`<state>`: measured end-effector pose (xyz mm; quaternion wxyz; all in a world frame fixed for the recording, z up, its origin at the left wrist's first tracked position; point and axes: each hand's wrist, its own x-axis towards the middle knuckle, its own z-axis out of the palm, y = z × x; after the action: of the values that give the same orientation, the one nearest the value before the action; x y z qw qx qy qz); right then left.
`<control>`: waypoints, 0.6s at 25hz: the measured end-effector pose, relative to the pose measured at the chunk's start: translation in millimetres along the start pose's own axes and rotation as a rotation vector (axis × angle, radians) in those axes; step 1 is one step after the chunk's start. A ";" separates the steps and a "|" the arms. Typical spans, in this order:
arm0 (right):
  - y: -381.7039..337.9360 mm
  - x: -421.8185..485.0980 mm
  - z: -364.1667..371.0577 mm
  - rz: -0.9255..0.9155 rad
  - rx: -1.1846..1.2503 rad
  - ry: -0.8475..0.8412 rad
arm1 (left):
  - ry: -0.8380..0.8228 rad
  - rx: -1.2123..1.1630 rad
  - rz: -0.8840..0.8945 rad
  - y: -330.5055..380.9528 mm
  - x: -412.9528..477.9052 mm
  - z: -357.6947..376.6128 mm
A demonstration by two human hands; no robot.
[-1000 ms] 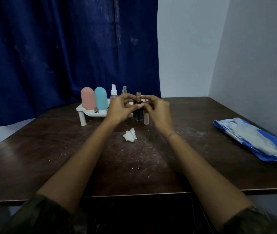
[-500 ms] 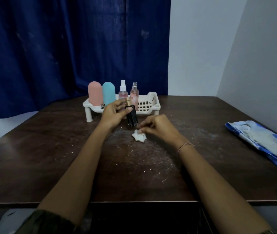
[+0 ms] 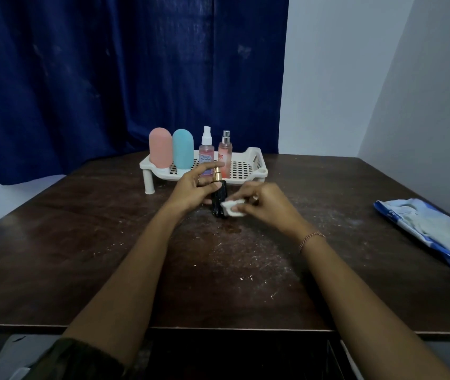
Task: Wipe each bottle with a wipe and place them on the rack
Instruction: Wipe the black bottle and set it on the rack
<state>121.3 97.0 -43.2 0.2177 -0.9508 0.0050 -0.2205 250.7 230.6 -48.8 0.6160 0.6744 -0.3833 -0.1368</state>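
Left hand (image 3: 195,189) grips black bottle (image 3: 219,198); right hand (image 3: 265,205) presses wipe (image 3: 233,208) on it.

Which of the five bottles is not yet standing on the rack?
The black bottle with the gold cap, held in the left hand; the other four stand on the white rack.

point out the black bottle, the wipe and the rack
black bottle (image 3: 217,205): head view, lower body
wipe (image 3: 232,208): head view, middle of the wad
rack (image 3: 256,160): head view, right end wall
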 end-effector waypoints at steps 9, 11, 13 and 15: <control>-4.7 4.1 17.0 -0.057 -0.012 0.232 | 0.032 -0.040 0.030 -2.1 0.2 1.6; -4.9 7.0 19.2 -0.069 -0.023 0.320 | 0.047 -0.043 0.031 -2.7 1.1 4.1; -7.0 9.6 20.1 -0.087 -0.064 0.407 | 0.051 -0.041 0.030 -1.7 1.4 7.1; -9.9 10.3 19.1 -0.124 -0.091 0.413 | 0.059 -0.047 0.029 -1.1 1.6 7.8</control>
<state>137.8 112.8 -50.2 0.1549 -0.8927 0.0010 -0.4232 247.0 223.7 -51.0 0.6446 0.6580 -0.3713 -0.1168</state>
